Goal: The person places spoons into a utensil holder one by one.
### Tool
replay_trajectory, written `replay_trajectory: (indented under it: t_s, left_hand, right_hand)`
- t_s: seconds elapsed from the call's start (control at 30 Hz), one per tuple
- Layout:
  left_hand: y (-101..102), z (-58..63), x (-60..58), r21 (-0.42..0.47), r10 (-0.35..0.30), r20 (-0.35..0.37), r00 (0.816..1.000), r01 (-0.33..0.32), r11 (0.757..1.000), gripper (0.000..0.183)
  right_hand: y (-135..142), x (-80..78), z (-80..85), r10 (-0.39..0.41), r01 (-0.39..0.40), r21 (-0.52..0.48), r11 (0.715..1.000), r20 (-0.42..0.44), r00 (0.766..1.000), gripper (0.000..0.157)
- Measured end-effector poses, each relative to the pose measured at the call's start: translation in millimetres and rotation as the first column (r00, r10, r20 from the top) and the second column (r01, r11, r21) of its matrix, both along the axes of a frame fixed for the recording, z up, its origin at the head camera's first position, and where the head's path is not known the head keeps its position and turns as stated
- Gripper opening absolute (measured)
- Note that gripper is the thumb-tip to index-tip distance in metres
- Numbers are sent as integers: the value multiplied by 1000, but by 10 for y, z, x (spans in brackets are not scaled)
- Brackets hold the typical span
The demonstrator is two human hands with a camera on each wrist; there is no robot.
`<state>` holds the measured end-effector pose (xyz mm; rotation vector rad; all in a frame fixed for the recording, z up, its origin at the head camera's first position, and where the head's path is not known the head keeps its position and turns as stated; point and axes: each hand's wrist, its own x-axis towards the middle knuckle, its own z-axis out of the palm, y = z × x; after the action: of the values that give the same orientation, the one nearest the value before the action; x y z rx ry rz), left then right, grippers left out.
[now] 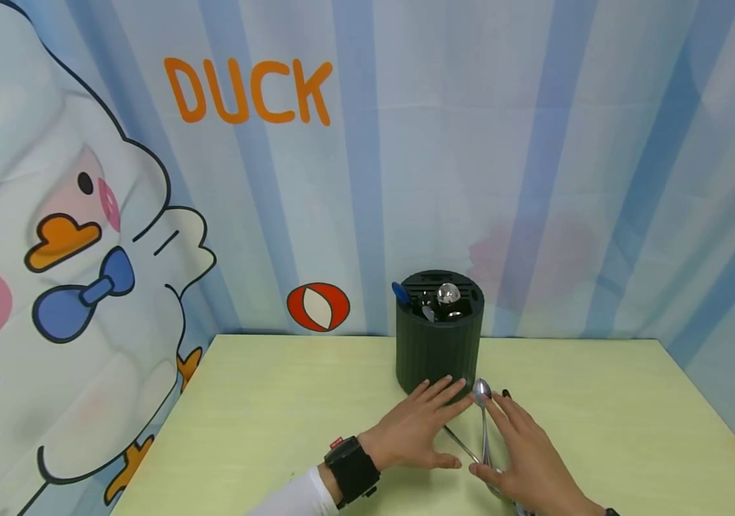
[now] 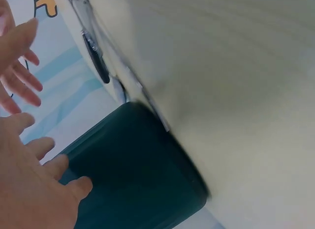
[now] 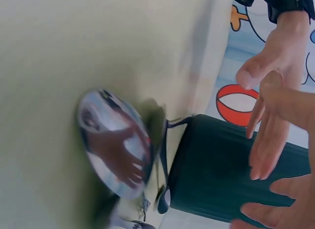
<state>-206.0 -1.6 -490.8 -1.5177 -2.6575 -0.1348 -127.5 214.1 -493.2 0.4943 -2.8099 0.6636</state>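
Observation:
A dark green ribbed utensil holder (image 1: 438,351) stands upright on the table, with utensils in its top, among them a shiny round metal piece (image 1: 448,293) and a blue tip (image 1: 399,292). My left hand (image 1: 414,432), fingers straight and spread, hovers in front of the holder's lower wall. To its right, my right hand (image 1: 531,453) extends with straight fingers over several metal utensils lying on the table. A spoon (image 1: 482,390) points its bowl toward the holder's base. Close up in the right wrist view is a large shiny spoon bowl (image 3: 115,143). Neither hand grips anything.
The pale yellow table (image 1: 290,387) ends at a striped blue curtain (image 1: 406,143) printed with ducks. A black tip (image 1: 505,393) shows beside the right fingertips. On my left wrist is a black strapped device (image 1: 352,469).

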Motion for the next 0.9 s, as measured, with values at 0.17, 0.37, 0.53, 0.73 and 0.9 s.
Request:
replay_trajectory:
  t_s: [0.17, 0.37, 0.53, 0.73, 0.9]
  left_hand:
    - [43, -108, -18, -60, -4, 28, 1000, 5, 998, 89]
    - [112, -173, -28, -92, -20, 19, 1000, 21, 996, 74]
    - [176, -226, -45, -105, -50, 10, 999, 50, 993, 59]
    - [222, -253, -49, -101, -76, 6, 997, 76, 992, 40]
    - [218, -247, -23, -87, -75, 31, 997, 77, 993, 26]
  right_hand:
    - [-31, 22, -76, -17, 16, 19, 1000, 46, 999, 80]
    - [-82, -18, -113, -7, 1, 47, 999, 111, 994, 54]
    - [-120, -63, -153, 21, -32, 85, 996, 132, 991, 42]
    - [-112, -88, -219, 37, -58, 117, 991, 179, 983, 38]
    - [-101, -96, -265, 46, -68, 112, 991, 193, 980, 31]
